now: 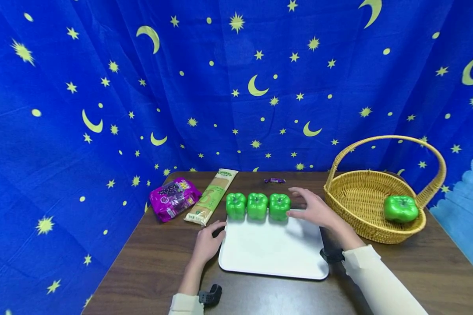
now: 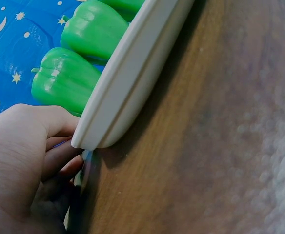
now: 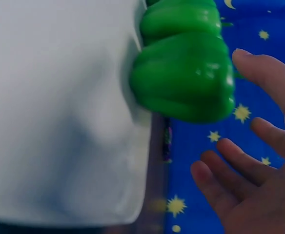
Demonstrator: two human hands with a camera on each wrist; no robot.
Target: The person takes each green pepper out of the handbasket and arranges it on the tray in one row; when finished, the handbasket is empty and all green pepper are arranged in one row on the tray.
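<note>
Three glossy green bell peppers, the left one (image 1: 236, 205), the middle one (image 1: 257, 205) and the right one (image 1: 279, 206), stand in a row along the far edge of a white tray (image 1: 272, 251). My left hand (image 1: 209, 241) holds the tray's left rim near the far corner, its fingertips partly hidden there in the left wrist view. Beside the right pepper (image 3: 186, 78) is my right hand (image 3: 254, 165), fingers spread and nothing in its grasp. In the right wrist view a gap shows between its fingertips and that pepper.
On the right stands a wicker basket (image 1: 354, 192) with a tall handle and another green bell pepper (image 1: 400, 208) inside. A purple snack bag (image 1: 173, 199) and a long noodle packet (image 1: 213, 197) lie at left. A small purple-wrapped candy (image 1: 275, 180) lies behind the peppers.
</note>
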